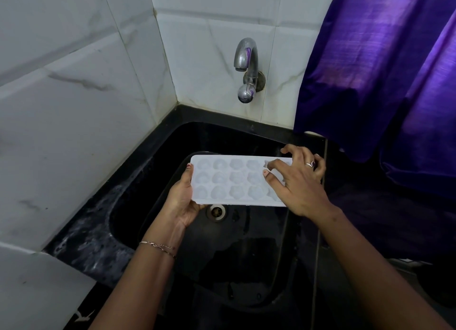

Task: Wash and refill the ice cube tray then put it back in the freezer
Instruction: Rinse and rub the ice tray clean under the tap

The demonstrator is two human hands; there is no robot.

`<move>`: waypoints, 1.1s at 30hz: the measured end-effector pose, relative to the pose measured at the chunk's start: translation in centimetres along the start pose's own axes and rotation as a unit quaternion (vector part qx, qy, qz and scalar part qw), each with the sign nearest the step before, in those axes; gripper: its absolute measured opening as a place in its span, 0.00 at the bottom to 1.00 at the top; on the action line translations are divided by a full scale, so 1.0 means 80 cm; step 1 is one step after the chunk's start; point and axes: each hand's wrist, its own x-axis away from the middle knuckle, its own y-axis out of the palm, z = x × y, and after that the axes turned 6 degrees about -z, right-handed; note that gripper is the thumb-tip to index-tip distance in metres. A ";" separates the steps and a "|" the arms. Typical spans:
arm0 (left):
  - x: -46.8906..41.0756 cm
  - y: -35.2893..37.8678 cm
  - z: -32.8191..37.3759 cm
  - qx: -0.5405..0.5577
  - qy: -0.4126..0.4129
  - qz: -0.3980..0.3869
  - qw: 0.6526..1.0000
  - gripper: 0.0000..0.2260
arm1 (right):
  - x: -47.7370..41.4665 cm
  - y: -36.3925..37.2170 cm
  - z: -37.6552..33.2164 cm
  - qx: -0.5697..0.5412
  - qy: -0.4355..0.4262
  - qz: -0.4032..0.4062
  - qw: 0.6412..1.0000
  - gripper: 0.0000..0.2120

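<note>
Held a white ice cube tray point(229, 181) flat and cavities up, in the air above the black sink point(170, 156) and just over the drain point(216, 211). Gripped its left end with the left hand point(183, 201) — thumb on the top rim, palm and remaining fingers under the edge. Clasped its right end with the right hand point(301, 184), fingers bent and curled over the far edge and the corner, thumb laid on the top face beside the middle row. Showed three rows of rounded, flower-like cavities; could not tell whether they held water. Wore a thin bracelet point(158, 247) on the left wrist and a ring point(311, 164) on the right hand. Faced a chrome tap point(246, 67) on the white tiled wall point(74, 82), well above the tray. Noted pale wet streaks on the dark counter point(93, 235) left of the sink. Had a purple curtain point(382, 82) hanging at the right — its hem near the sink's back right corner.
</note>
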 end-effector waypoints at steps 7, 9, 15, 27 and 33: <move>0.001 0.000 -0.009 -0.012 -0.001 -0.016 1.000 0.21 | 0.004 -0.002 0.005 -0.025 -0.020 0.003 0.999 0.20; 0.000 0.000 -0.011 -0.016 0.001 -0.016 1.000 0.20 | 0.005 -0.003 0.001 -0.010 -0.027 0.008 1.000 0.19; 0.001 0.005 -0.011 -0.004 -0.004 -0.012 1.000 0.19 | -0.001 -0.007 -0.016 0.022 -0.077 -0.002 0.997 0.22; -0.001 0.021 -0.016 0.003 -0.002 -0.004 1.000 0.19 | -0.001 0.003 -0.030 0.049 -0.019 0.050 0.997 0.24; -0.001 0.018 -0.010 -0.002 -0.001 -0.018 1.000 0.19 | -0.003 0.008 -0.031 0.047 -0.016 0.029 0.998 0.24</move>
